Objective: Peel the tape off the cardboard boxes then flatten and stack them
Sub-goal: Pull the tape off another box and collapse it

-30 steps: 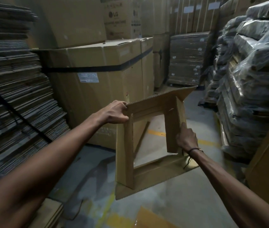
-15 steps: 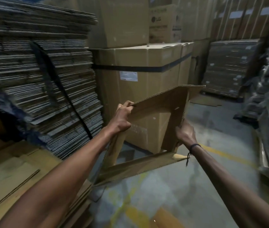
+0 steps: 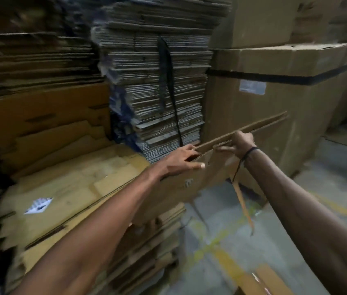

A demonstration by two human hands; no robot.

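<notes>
Two big piles dominate this: the tall strapped bundle of flattened cardboard [image 3: 160, 81] at the back, all ragged corrugated edges with a black strap running down it, and the low stack of flat boxes [image 3: 72, 188] in front of it, smooth brown faces with a small white label on top. To the right sits a large closed carton [image 3: 274, 99] banded with dark tape.

Smaller stuff: the collapsed box [image 3: 217, 167] is held in the air just right of the low stack, over its near edge, squashed almost flat so you mostly see its fluted top edge. I'd guess it's angled that way to slide onto the stack next. The left hand [image 3: 181, 161] grips the near end, fingers curled over the top edge, thumb along the face. The right hand [image 3: 240, 141] clamps the top edge further along, with a dark band at the wrist. A thin strip of loose tape [image 3: 242, 205] dangles below the box, so peeling may not be fully finished.
</notes>
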